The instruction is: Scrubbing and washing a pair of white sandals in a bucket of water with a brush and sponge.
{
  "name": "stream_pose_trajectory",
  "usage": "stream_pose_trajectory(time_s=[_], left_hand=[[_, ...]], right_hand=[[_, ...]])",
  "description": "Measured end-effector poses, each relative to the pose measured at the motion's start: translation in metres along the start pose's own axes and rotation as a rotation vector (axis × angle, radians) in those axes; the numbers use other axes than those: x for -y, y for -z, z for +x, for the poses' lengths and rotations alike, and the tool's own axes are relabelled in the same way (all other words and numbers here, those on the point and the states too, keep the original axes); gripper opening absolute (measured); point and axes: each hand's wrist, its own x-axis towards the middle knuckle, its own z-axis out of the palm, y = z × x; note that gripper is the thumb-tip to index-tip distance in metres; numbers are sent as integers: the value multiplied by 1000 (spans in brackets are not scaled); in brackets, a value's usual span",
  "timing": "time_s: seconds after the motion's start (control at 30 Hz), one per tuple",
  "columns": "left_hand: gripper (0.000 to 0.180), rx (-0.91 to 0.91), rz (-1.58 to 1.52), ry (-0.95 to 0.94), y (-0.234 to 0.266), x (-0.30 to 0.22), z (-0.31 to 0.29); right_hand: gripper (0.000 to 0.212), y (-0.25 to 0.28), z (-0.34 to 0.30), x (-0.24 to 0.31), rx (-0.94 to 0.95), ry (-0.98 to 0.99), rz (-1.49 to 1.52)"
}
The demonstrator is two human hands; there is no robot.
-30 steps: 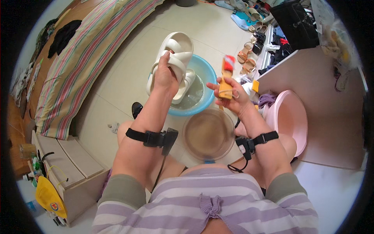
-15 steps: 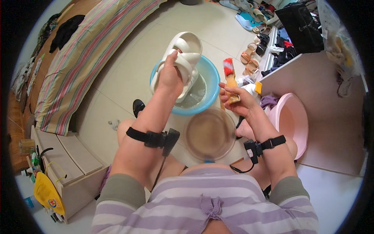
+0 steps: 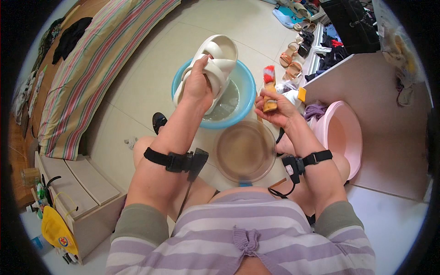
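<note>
My left hand (image 3: pixel 198 89) is closed on a white slipper (image 3: pixel 222 64) with crossed straps, thumb through the strap area. It holds the slipper tilted, toe away from me, over a light blue basin (image 3: pixel 251 91) of cloudy water. More white material shows under my hand, at the basin's left side; I cannot tell whether it is a second slipper. To the right of the basin, my right hand (image 3: pixel 285 112) grips a scrub brush (image 3: pixel 269 89) by its yellowish handle. The brush's red and white bristles point up and away, apart from the slipper.
Between my knees sits a round brownish see-through basin-like vessel (image 3: pixel 245 153). A pink basin (image 3: pixel 356 142) and a white bottle with a yellow cap (image 3: pixel 293 96) stand at right. Orange sandals (image 3: pixel 288 55) lie farther off. A striped cloth (image 3: pixel 107 64) hangs at left above a drawer unit (image 3: pixel 78 188).
My right fingers have curled more closely round the brush handle, and the brush has moved slightly. The whole view has shifted a little. My left hand still holds the slipper over the basin.
</note>
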Motion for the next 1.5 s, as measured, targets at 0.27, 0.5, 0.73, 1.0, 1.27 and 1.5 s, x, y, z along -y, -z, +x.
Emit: stream_pose_trajectory(time_s=[0.27,0.5,0.73,1.0,1.27,1.5], left_hand=[[45,26,-12,-4,2,-2,3],[45,-5,-27,-23,0,-2,-1],[54,7,31,-106,-4,1,0],[41,18,-18,-247,-5,-18,6],[59,10,69,-331,-2,-28,-12],[66,51,168,-388,-3,-28,-3]], right_hand=[[21,17,6,-10,-160,-121,108],[42,-46,-28,-8,-358,259,-635],[47,-117,-14,3,-179,1042,-971],[48,-20,4,-22,-233,1053,-1147],[47,-96,3,-40,-1,1106,-1377],[47,-85,-16,-9,-229,1189,-1196]])
